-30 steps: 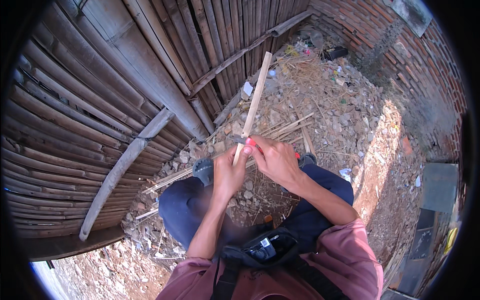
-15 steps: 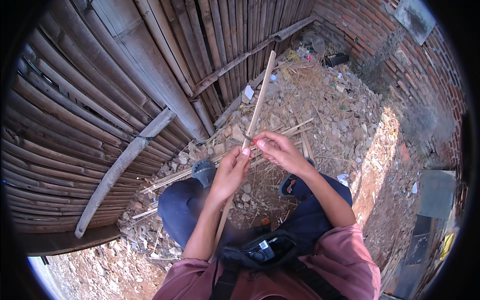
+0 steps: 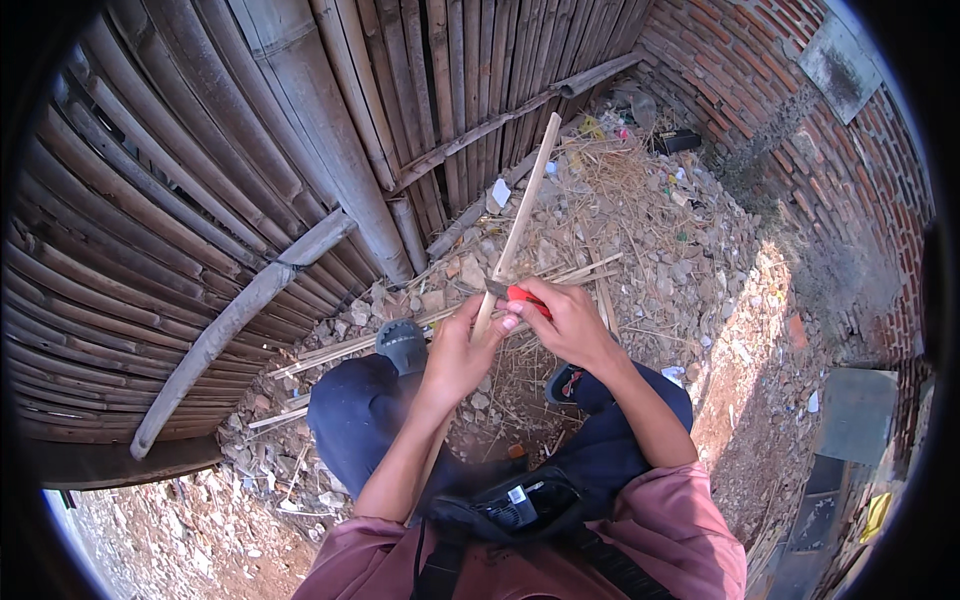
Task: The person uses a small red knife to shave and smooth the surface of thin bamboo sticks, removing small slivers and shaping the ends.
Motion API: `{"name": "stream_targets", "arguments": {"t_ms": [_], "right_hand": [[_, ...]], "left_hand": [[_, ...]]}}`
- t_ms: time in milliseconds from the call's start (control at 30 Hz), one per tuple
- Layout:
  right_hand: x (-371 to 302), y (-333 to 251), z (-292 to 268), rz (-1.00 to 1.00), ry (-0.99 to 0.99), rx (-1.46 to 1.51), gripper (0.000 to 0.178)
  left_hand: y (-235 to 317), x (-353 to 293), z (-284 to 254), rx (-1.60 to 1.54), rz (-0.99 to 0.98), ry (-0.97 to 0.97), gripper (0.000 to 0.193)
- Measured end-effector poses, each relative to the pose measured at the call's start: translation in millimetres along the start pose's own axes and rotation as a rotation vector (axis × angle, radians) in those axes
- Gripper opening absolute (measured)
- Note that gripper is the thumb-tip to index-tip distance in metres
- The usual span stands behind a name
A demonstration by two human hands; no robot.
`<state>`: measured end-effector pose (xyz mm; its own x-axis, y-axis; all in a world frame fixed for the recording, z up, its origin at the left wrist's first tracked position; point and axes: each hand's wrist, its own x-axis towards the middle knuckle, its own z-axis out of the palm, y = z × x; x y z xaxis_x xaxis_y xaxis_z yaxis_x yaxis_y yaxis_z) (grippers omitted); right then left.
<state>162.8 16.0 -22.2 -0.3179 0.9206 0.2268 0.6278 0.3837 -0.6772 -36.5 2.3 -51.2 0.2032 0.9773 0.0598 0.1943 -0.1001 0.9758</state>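
Note:
A long pale bamboo strip (image 3: 528, 200) runs slantwise from near my lap up and away past my hands. My left hand (image 3: 460, 350) is closed around its middle, thumb on top. In my right hand (image 3: 572, 322) I grip a small knife (image 3: 521, 295) with a red handle. Its short dark blade lies across the strip just beyond my left fingers and touches it. The two hands are close together, right thumb next to left thumb. How deep the edge sits in the strip is too small to tell.
More split bamboo strips (image 3: 335, 352) lie on the rubble ground (image 3: 690, 300) around my shoes. A bamboo slat wall (image 3: 240, 180) with a pole brace rises at the left. A brick wall (image 3: 740, 80) stands at the far right, near a grey panel (image 3: 857, 415).
My right hand has turned, so more of the knife's red handle shows and the blade now lies across the strip. My left hand still holds the strip in about the same place.

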Motion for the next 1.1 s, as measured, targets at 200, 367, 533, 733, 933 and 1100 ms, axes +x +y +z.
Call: {"name": "stream_targets", "arguments": {"t_ms": [200,367,533,733,933,1100], "right_hand": [[2.4,-9.4,6.1,-0.014,0.081,-0.076,0.019],[6.1,-13.5,5.4,0.011,0.064,-0.115,0.019],[4.6,-18.9,9.8,0.005,0.173,-0.189,0.023],[3.0,-23.3,11.8,0.059,0.154,-0.336,0.026],[0.2,-28.7,18.9,0.073,0.213,-0.388,0.027],[0.1,-20.2,19.0,0.041,0.203,-0.323,0.026]], "left_hand": [[-3.8,0.6,10.0,0.028,-0.012,0.124,0.028],[-4.1,2.4,9.8,0.035,-0.059,0.140,0.029],[-12.8,5.6,13.7,-0.011,-0.055,0.150,0.029],[-1.9,5.5,12.3,0.082,-0.111,0.112,0.028],[-4.4,5.9,12.4,0.063,-0.092,0.124,0.030],[-14.1,9.3,13.4,0.018,-0.066,0.088,0.031]]}}
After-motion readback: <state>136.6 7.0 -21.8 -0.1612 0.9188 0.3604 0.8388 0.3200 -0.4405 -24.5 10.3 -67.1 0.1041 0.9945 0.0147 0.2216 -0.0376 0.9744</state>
